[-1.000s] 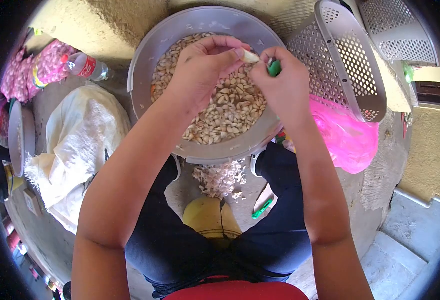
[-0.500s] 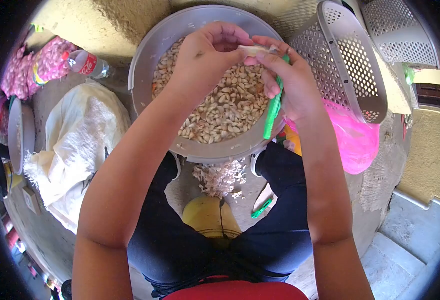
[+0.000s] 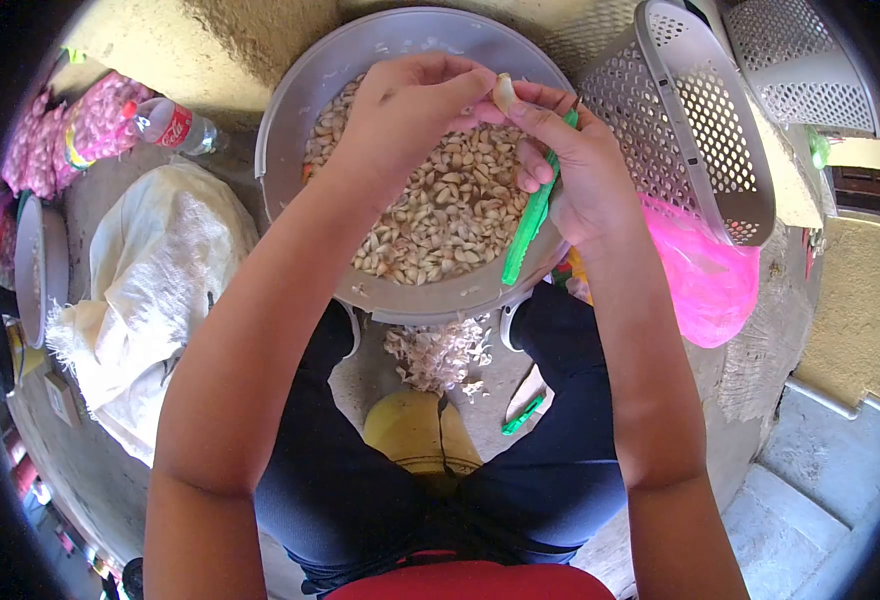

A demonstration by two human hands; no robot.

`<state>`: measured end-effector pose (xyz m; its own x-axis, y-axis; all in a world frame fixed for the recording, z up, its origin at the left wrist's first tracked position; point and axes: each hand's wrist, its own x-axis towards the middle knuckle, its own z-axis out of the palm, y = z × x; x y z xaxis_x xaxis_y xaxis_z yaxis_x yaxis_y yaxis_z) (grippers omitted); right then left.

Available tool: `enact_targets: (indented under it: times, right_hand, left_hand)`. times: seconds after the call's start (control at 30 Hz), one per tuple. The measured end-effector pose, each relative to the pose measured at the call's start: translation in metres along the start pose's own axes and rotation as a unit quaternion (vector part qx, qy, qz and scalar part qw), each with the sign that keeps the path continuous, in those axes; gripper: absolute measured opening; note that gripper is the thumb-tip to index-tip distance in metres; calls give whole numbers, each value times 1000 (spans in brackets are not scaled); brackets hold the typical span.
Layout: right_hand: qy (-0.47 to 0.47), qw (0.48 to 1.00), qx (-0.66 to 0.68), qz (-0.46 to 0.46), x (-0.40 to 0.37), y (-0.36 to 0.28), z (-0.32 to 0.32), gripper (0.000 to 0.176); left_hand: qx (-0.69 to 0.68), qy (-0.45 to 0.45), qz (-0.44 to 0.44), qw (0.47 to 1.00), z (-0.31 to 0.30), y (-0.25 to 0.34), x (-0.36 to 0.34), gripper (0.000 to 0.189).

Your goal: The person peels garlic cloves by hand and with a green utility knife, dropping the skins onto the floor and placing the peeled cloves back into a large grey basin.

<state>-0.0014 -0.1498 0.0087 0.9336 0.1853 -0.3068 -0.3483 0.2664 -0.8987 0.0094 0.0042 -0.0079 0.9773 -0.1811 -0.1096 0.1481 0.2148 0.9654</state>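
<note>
The garlic clove stands upright over the basin, at the fingertips of both my hands. My right hand pinches it against the thumb, a green cutter tucked in the fingers; my left hand curls in beside it, whether gripping I cannot tell. Both forearms reach across the basin's near rim. Peelings lie just this side of the basin.

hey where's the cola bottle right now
In the head view's upper left, the cola bottle is beside the pink mesh bag, above the white sack.
</note>
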Motion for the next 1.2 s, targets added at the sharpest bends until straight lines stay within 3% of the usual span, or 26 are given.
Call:
enact_targets:
  times: [0.37, 0.57, 0.67, 0.87, 1.2]
  right_hand:
    - [31, 992, -117, -36, -4, 1, 4, 30]
    - [80, 950, -274, -124, -5, 4, 7, 24]
    - [64, 954, -271, -109, -6, 4, 7, 25]
    - [65, 937, -294, -180, -4, 12, 6, 22]
    - [66, 922, -344, -164, -11, 3, 9, 21]
  left_hand:
    - [253, 41, 187, 948, -1, 0, -5, 19]
    - [345, 32, 194, 918, -1, 11, -10, 17]
    - [329, 34, 213, 919, 0, 10, -10, 14]
    - [279, 35, 140, 949, 0, 5, -6, 11]
    - [252, 19, 125, 959, -3, 4, -5, 10]
